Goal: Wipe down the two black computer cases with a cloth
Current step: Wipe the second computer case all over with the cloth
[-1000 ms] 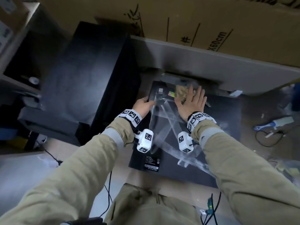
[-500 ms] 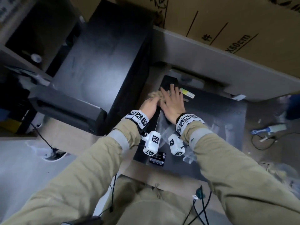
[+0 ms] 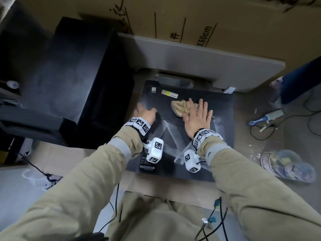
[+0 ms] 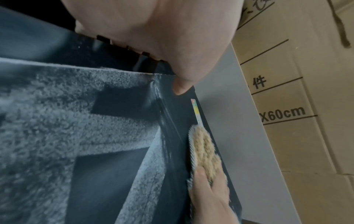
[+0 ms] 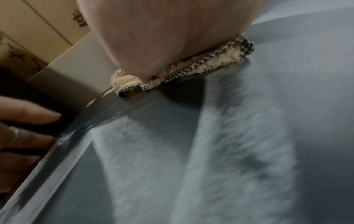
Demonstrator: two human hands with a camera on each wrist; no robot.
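Head view: lying case (image 3: 217, 108), black, flat on the floor; right hand (image 3: 197, 117) spread flat, pressing cloth (image 3: 180, 106) near its far edge; left hand (image 3: 147, 114) curled over the left edge; upright case (image 3: 69, 80) just beside. Left wrist view: dust bands (image 4: 57, 121) unwiped; far edge meets grey panel (image 4: 226, 121). Right wrist view: cloth (image 5: 201, 66) bunched under palm. Risk: cloth slipping over the far edge; open room lies toward the near edge.

Lying computer case (image 3: 217, 108): smooth, glossy black panel streaked with matt grey dust; cloth (image 3: 180, 106): shaggy beige pile with checked woven edging; upright case (image 3: 69, 73): matt black; cardboard box (image 3: 225, 23): plain brown, printed.
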